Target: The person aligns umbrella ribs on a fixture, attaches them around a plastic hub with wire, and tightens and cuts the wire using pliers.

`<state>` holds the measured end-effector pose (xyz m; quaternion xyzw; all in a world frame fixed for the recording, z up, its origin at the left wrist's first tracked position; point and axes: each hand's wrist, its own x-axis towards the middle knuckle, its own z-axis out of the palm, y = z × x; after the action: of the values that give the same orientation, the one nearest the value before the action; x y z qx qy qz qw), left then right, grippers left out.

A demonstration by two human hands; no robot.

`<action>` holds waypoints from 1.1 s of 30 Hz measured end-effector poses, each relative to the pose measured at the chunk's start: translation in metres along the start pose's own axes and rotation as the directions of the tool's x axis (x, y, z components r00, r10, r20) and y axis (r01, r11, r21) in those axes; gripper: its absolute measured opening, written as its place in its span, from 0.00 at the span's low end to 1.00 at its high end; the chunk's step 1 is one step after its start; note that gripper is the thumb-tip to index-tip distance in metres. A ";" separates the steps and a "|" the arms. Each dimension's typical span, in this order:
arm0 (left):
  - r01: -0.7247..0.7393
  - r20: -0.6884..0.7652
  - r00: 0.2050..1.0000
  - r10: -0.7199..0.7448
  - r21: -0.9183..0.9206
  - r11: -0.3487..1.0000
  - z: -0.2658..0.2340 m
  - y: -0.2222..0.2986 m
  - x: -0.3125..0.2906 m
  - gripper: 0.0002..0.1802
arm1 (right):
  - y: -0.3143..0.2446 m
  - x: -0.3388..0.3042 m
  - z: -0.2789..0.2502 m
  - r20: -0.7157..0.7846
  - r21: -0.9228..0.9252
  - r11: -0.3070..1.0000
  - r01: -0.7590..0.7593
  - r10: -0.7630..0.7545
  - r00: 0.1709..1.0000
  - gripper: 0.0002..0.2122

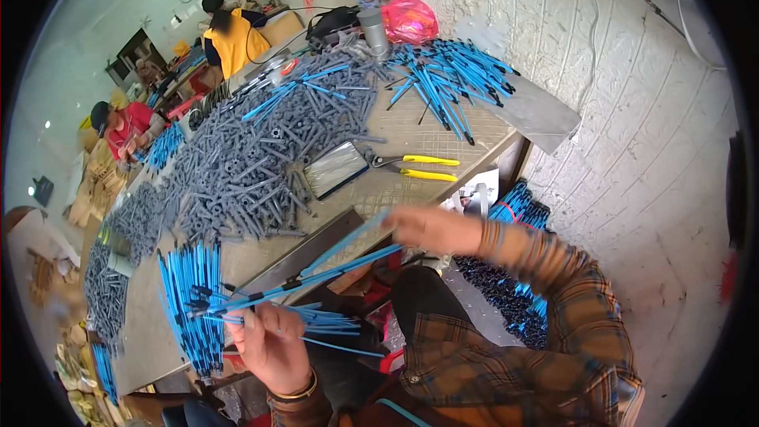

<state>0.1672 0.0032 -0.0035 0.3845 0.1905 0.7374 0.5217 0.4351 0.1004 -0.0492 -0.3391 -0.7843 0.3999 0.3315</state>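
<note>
My left hand is closed around several thin blue rods with black end pieces, held slantwise just past the table's near edge. My right hand is raised to the right, somewhat smeared by motion. Its fingertips meet the upper end of one blue rod, which slants down toward the others. Beside my left hand, a dense row of blue rods lies on the table, black ends toward me. More blue rods show behind my left hand.
A big heap of grey plastic tubes covers the table's left and middle. Yellow-handled pliers and a flat clear-topped box lie near the edge. Farther off are blue rods, a metal canister and two people. Bundled rods stand below right.
</note>
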 end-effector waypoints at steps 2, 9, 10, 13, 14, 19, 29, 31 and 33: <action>0.081 -0.023 0.996 -0.084 -0.114 0.990 0.009 0.003 -0.004 0.05 | 0.047 0.016 -0.054 -0.323 -0.469 0.883 -0.007 -0.164 0.932 0.14; 0.368 0.250 0.920 -0.301 -0.295 0.882 -0.007 0.011 -0.019 0.07 | 0.126 0.033 -0.162 -0.738 -0.456 0.463 -0.760 0.281 0.613 0.12; 0.445 0.378 0.871 -0.314 -0.339 0.829 -0.018 0.010 -0.018 0.07 | 0.125 0.036 -0.164 -0.685 -0.499 0.428 -0.754 0.339 0.645 0.12; 0.488 0.438 0.835 -0.335 -0.305 0.818 -0.025 0.015 -0.019 0.08 | 0.112 0.046 -0.141 -0.675 0.020 0.808 -0.589 0.445 0.589 0.12; 0.466 0.380 0.853 -0.358 -0.246 0.850 -0.024 0.014 -0.021 0.08 | 0.104 0.044 -0.132 -0.643 0.298 0.857 -0.421 0.506 0.575 0.12; 0.457 0.170 0.887 -0.430 -0.178 0.871 0.003 0.013 -0.014 0.11 | 0.053 0.035 -0.101 -0.511 0.095 0.893 -0.440 0.423 0.748 0.11; 0.190 -0.186 0.964 -0.192 -0.026 0.981 -0.022 0.034 0.011 0.13 | -0.075 -0.002 0.040 -0.315 -0.327 0.945 0.008 -0.117 0.942 0.10; 0.092 -0.205 0.974 -0.092 -0.008 0.996 -0.022 0.028 0.020 0.12 | -0.088 -0.018 0.080 -0.207 -0.455 0.878 0.150 -0.268 0.941 0.08; 0.001 -0.216 0.976 0.002 0.016 1.000 -0.026 0.029 0.022 0.11 | -0.098 -0.026 0.110 -0.106 -0.446 0.877 0.179 -0.251 0.962 0.07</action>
<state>0.1256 0.0157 0.0075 0.3066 0.2520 0.7732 0.4946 0.3363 -0.0089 -0.0232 -0.3456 -0.8568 0.1480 0.3528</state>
